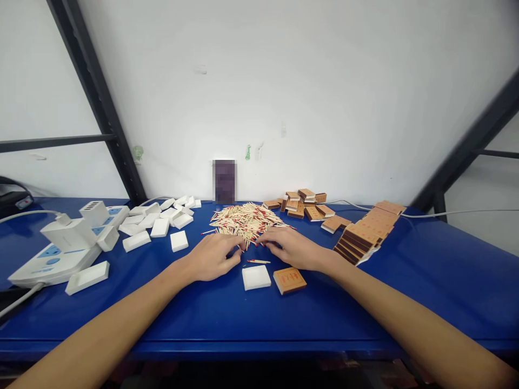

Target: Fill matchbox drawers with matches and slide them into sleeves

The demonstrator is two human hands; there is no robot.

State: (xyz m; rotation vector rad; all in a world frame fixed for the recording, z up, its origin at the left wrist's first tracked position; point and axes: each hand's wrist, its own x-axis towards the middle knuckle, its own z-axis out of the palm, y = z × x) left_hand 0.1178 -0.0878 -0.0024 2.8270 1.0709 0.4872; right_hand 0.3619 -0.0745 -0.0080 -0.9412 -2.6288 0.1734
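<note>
A heaped pile of red-tipped matches [247, 217] lies near the wall end of the blue table. At its near left edge my left hand [214, 256] has thumb and fingertips brought together on a few matches, partly hidden by the fingers. My right hand [292, 247] reaches in from the other side, its fingers touching the near right edge, thumb and forefinger apart. One or two loose matches [258, 262] lie between the hands and a white matchbox tray [256, 277]. Beside that tray rests an orange-brown matchbox sleeve [290, 280] with red print.
Several white trays [160, 227] are scattered at left, near a power strip [44, 267] with plugged-in chargers [68, 233]. Matchbox sleeves [307, 194] are heaped at back right; a leaning row of them [371, 227] stands farther right. A blurred dark panel [225, 181] stands against the wall.
</note>
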